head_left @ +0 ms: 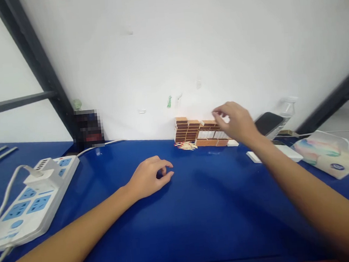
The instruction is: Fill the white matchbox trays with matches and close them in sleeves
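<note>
Several small matchboxes (187, 130) stand stacked against the wall at the back of the blue table (182, 220). A loose pile of matches (186, 146) lies at their foot. White box pieces (213, 134) show in the right part of the stack, and a small white piece (232, 143) lies at its right end. My right hand (234, 119) hovers at the stack's upper right, thumb and fingertips apart with nothing visible between them. My left hand (154, 175) rests on the table in front and to the left of the matches, fingers curled, thumb and index apart, holding nothing.
A white power strip (50, 191) with cables lies at the left. At the right are a black phone (269, 123), a clear bottle (288, 109), a white flat box (282, 152) and a tissue pack (329, 156). Dark metal bars (29, 50) frame both sides.
</note>
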A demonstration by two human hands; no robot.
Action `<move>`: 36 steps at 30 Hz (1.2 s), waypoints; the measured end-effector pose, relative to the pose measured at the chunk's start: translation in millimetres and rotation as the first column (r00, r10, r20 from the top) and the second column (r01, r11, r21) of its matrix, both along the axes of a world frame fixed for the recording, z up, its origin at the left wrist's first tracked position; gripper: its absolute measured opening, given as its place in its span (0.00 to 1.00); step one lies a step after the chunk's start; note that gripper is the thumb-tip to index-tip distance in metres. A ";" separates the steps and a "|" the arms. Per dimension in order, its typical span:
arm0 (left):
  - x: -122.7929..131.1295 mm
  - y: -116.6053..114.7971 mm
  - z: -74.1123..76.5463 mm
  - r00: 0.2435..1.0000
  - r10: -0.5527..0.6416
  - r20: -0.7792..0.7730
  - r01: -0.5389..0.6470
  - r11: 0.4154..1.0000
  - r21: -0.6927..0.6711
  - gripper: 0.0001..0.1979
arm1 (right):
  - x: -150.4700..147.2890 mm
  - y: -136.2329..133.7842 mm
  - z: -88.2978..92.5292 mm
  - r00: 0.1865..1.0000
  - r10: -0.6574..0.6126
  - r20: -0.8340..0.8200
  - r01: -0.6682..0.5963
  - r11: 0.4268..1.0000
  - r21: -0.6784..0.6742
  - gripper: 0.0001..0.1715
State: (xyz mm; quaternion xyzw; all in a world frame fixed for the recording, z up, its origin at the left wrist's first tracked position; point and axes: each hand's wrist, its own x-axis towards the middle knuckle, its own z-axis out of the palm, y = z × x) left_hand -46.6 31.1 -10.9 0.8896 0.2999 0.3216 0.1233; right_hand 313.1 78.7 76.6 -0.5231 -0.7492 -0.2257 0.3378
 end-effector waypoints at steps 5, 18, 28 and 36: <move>0.8 0.3 -0.5 1.000 -0.005 0.001 0.005 1.000 0.031 0.08 | 88.0 -21.1 -31.2 0.962 -0.274 0.008 0.251 0.866 -0.433 0.13; 4.7 -10.5 1.6 0.999 -0.031 -0.019 0.032 0.999 0.028 0.10 | 127.0 -7.9 -99.3 0.969 -0.219 0.117 0.248 0.836 -0.490 0.11; 5.0 -14.4 1.5 0.999 -0.032 0.012 0.032 0.999 0.025 0.10 | 128.4 -2.9 -95.5 0.974 -0.194 0.119 0.226 0.874 -0.430 0.19; 4.4 -16.2 1.9 0.994 0.065 -0.091 -0.066 0.998 -0.014 0.25 | -33.5 -76.4 -55.0 0.956 0.224 -0.191 -0.294 0.752 -0.590 0.15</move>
